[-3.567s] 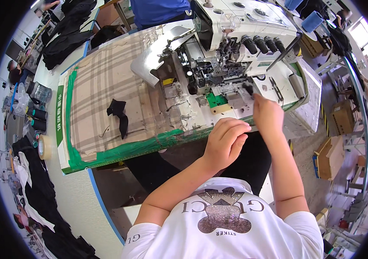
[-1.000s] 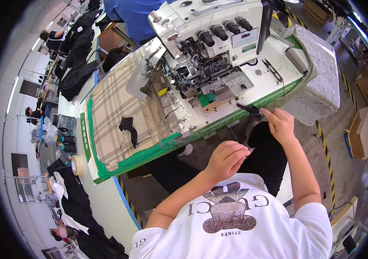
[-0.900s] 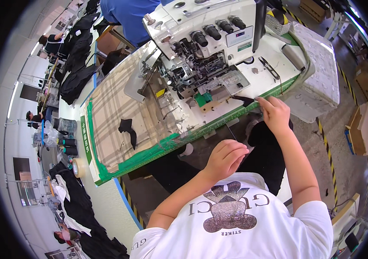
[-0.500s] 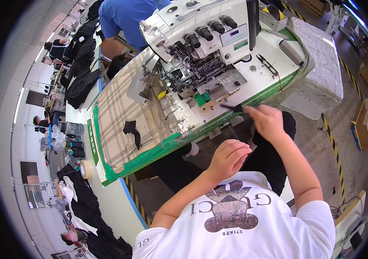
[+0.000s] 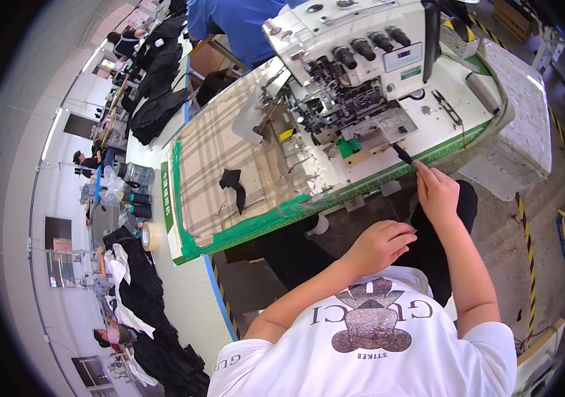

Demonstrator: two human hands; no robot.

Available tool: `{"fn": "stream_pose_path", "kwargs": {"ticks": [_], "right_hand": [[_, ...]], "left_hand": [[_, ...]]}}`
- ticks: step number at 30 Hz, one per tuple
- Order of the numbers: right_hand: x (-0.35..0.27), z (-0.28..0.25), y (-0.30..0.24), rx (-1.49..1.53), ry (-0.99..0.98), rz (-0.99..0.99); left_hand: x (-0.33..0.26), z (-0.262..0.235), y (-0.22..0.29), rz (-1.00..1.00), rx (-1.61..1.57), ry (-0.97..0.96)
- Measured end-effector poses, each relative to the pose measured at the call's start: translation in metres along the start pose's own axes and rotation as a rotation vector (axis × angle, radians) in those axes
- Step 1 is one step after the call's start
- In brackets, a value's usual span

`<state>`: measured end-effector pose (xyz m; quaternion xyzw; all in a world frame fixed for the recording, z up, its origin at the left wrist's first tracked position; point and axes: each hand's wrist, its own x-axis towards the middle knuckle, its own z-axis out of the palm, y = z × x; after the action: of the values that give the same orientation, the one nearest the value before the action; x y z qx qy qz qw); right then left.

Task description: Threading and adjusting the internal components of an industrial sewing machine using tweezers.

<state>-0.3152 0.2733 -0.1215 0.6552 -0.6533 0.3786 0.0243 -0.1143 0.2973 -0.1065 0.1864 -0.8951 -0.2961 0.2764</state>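
My right hand (image 5: 440, 192) pinches a short, slim black tool (image 5: 402, 153); its exact kind is unclear. The tool's far end points at the front of a white overlock sewing machine (image 5: 362, 69), beside the opened looper area. My left hand (image 5: 380, 246) hovers over my lap, below the table edge, with its fingers curled together; whatever may be in them is hidden. The machine's metal inner parts (image 5: 332, 109) are exposed, and a green piece (image 5: 347, 148) sits at its front. Tweezers (image 5: 448, 107) lie to the right on the machine table.
Black fabric scraps (image 5: 233, 188) lie on the plaid-covered table left of the machine. Green tape (image 5: 249, 228) runs along its front edge. A tape roll (image 5: 151, 236) and black garments (image 5: 138, 284) are on the long table at left. A person in blue (image 5: 236, 26) is beyond the machine.
The view has shifted, so the machine appears further right. My right hand has turned, and the black tool now points up toward the machine's front. My left hand stays curled over my lap.
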Motion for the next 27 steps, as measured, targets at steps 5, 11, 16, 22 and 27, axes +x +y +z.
{"fn": "stream_pose_path", "kwargs": {"ticks": [5, 11, 16, 22, 27], "right_hand": [[-0.009, -0.012, 0.014, 0.026, 0.094, -0.031], [-0.023, -0.012, 0.041, 0.038, 0.177, 0.054], [-0.022, -0.012, 0.041, -0.072, 0.043, 0.159], [-0.025, -0.006, 0.051, 0.039, 0.286, 0.165], [-0.018, -0.016, 0.053, -0.108, 0.072, 0.257]], "left_hand": [[-0.033, -0.011, -0.018, -0.098, 0.017, -0.190], [-0.067, -0.087, -0.017, -0.369, -0.155, -0.503], [-0.054, -0.161, -0.018, -0.478, -0.263, -0.231], [-0.047, -0.195, -0.054, -0.469, -0.105, 0.347], [-0.037, -0.204, -0.077, -0.495, -0.029, 0.639]]}}
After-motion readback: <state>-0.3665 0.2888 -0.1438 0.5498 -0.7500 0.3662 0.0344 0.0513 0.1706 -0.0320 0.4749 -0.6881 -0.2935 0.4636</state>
